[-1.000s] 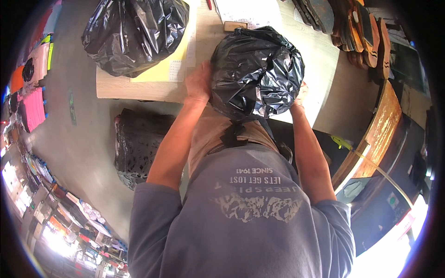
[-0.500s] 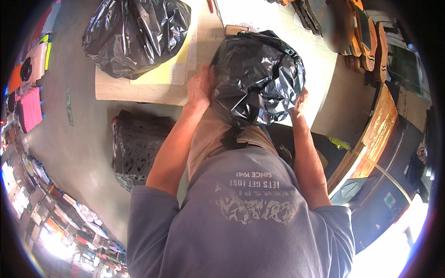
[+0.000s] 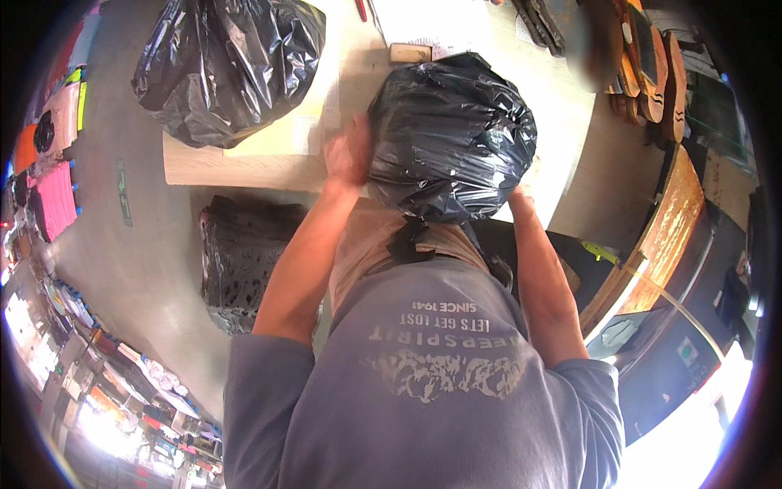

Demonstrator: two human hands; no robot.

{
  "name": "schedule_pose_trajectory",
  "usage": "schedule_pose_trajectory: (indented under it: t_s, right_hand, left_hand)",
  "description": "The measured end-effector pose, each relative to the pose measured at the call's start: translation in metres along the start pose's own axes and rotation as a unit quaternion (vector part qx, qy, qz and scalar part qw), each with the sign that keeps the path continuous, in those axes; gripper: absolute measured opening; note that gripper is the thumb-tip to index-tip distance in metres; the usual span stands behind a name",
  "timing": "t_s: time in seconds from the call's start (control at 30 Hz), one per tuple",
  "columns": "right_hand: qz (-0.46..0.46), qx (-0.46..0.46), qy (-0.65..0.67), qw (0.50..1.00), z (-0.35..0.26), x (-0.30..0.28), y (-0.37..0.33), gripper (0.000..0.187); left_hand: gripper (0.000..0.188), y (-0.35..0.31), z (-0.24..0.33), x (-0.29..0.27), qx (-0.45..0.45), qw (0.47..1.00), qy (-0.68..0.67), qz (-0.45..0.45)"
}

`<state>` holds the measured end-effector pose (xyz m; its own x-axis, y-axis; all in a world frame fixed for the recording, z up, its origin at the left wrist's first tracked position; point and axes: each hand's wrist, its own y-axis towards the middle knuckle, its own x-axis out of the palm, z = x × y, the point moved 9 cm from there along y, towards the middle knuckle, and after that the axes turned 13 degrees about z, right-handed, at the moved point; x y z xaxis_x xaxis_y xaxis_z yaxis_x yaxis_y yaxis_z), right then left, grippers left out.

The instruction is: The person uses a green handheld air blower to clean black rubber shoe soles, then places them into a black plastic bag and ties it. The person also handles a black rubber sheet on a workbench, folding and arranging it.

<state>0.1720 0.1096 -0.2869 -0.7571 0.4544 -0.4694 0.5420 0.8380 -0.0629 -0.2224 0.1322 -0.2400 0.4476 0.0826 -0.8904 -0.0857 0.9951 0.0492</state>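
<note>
A full, rounded black plastic bag (image 3: 448, 134) is at the front edge of the table, close to my body, its glossy film creased and bunched toward the lower right. My left hand (image 3: 348, 155) presses against its left side, slightly blurred, with the fingertips partly out of sight. On the other side my right hand (image 3: 525, 186) grips the bag's lower right; most of its fingers are hidden behind the film. What the bag holds cannot be seen. A second filled black bag (image 3: 232, 69) rests on the table at the far left.
Yellow and white paper (image 3: 281, 137) lies under the left bag on the table (image 3: 244, 167). A small wooden block (image 3: 410, 53) and a red pen (image 3: 362, 10) are behind the near bag. Dark wrapped bundles (image 3: 244, 265) stand on the floor at left. Orange-and-black pieces (image 3: 652, 73) are stacked far right.
The near bag has turned a little between my hands, and its creases lie differently. My left hand has shifted slightly along its side. The whole view has moved a little.
</note>
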Motion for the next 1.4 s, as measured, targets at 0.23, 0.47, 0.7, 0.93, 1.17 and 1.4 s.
schedule_pose_trajectory:
  t_s: [0.23,0.47,0.7,0.93,1.17,1.4]
  right_hand:
    - [-0.056,0.037,0.103,0.992,0.011,0.011,0.008,0.028]
    - [-0.092,0.106,0.164,0.976,-0.001,0.017,0.003,0.028]
    - [-0.045,0.104,0.109,0.988,0.000,0.019,0.010,0.028]
    - [-0.109,0.060,0.069,0.990,-0.002,0.027,0.001,0.026]
    - [0.028,0.214,0.125,0.968,-0.020,-0.002,-0.008,0.038]
    - [-0.069,0.262,0.165,0.949,0.039,0.005,0.000,0.041]
  left_hand:
    - [0.021,0.013,-0.007,-0.005,-0.070,0.993,0.018,-0.088]
    - [0.023,0.023,0.000,-0.011,-0.068,0.996,-0.008,-0.054]
    - [0.020,0.028,-0.032,0.009,-0.255,0.916,-0.307,-0.031]
    - [0.060,0.027,0.006,-0.012,-0.247,0.932,-0.264,-0.012]
    - [0.088,0.022,0.025,-0.022,-0.283,0.913,-0.259,-0.139]
    - [0.090,0.025,0.021,-0.006,-0.320,0.897,-0.264,-0.151]
